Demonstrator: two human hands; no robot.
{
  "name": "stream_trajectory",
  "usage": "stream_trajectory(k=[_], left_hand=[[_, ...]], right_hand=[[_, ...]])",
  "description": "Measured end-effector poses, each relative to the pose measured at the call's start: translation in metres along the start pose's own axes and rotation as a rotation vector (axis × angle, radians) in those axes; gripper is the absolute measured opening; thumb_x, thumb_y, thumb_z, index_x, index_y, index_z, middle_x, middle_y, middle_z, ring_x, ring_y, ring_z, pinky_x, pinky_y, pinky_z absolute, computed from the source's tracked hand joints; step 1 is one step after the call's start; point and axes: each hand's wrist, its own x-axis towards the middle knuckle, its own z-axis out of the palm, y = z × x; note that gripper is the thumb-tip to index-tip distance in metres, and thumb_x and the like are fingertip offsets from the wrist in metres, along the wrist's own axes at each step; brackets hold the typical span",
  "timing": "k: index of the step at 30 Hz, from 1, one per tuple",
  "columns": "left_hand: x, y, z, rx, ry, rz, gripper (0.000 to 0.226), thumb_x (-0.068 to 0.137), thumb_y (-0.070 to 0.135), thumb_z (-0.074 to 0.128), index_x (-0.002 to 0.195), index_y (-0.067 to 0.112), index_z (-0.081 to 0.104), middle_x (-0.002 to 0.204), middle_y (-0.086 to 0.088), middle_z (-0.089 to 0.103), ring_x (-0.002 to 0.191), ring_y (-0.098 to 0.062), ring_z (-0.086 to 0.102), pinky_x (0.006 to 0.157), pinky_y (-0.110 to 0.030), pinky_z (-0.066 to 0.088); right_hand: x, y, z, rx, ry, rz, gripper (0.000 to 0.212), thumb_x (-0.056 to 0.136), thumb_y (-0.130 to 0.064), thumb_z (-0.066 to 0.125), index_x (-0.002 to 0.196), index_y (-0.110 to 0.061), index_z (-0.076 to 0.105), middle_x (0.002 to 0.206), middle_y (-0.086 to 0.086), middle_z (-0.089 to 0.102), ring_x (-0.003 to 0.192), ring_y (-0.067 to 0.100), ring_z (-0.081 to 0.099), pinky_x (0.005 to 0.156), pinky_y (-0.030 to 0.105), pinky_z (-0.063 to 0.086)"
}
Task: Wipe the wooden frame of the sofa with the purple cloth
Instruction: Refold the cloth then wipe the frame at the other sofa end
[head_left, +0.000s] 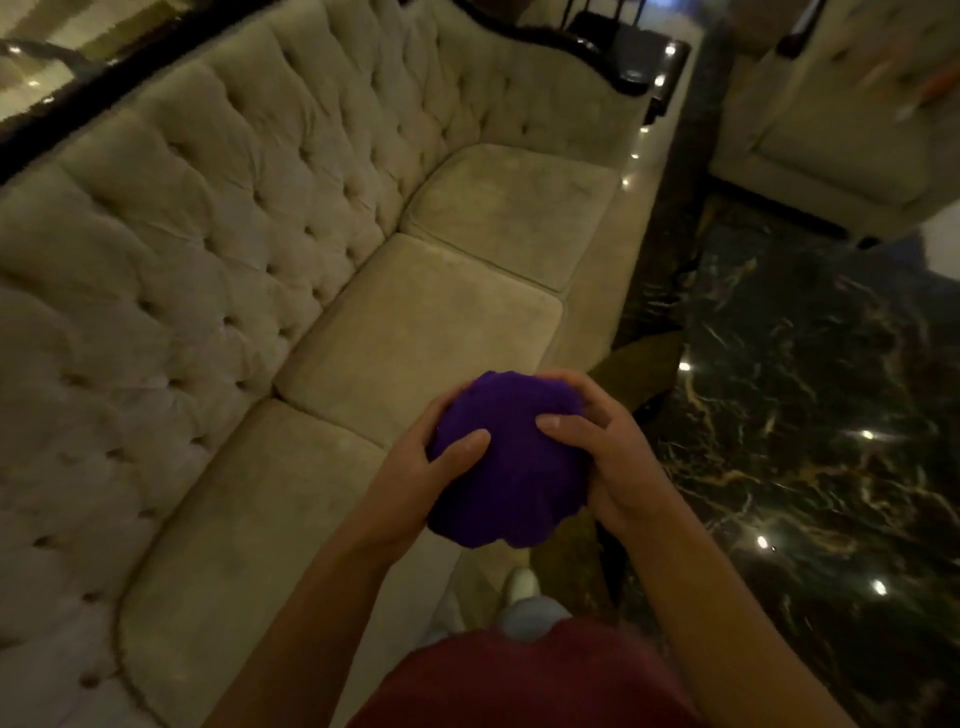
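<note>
A bunched purple cloth (506, 462) is held between both hands in front of my chest, over the front edge of the sofa seat. My left hand (421, 467) grips its left side and my right hand (602, 452) grips its right side. The beige tufted sofa (249, 249) fills the left and middle of the view. Its dark wooden frame (78, 93) runs along the top of the backrest at upper left and curves over the far armrest (587, 44). Neither hand touches the frame.
A dark marble floor (810, 415) with light reflections spreads on the right. A second beige armchair (841, 150) stands at upper right. A strip of pale floor (644, 171) runs along the sofa's front. My shoe (522, 584) is beside the sofa base.
</note>
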Motion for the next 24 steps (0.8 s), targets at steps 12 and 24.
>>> stream_trajectory(k=[12, 24], left_hand=[[0.089, -0.003, 0.066, 0.283, -0.098, -0.098, 0.057, 0.072, 0.061, 0.076, 0.105, 0.016, 0.07, 0.096, 0.003, 0.078, 0.088, -0.01, 0.077, 0.069, -0.023, 0.06], [0.239, 0.034, 0.159, -0.055, 0.0, -0.19, 0.062, 0.077, 0.058, 0.071, 0.131, 0.026, 0.067, 0.127, -0.002, 0.076, 0.115, -0.02, 0.074, 0.086, -0.03, 0.063]], right_hand=[[-0.011, -0.023, -0.082, -0.126, 0.498, -0.184, 0.03, 0.076, -0.033, 0.081, 0.105, -0.035, 0.076, 0.111, -0.001, 0.078, 0.106, 0.02, 0.074, 0.084, 0.037, 0.061], [0.117, -0.109, -0.204, 0.222, 0.301, 0.032, 0.02, 0.084, -0.025, 0.071, 0.102, -0.028, 0.079, 0.108, 0.002, 0.079, 0.095, 0.015, 0.077, 0.072, 0.027, 0.063]])
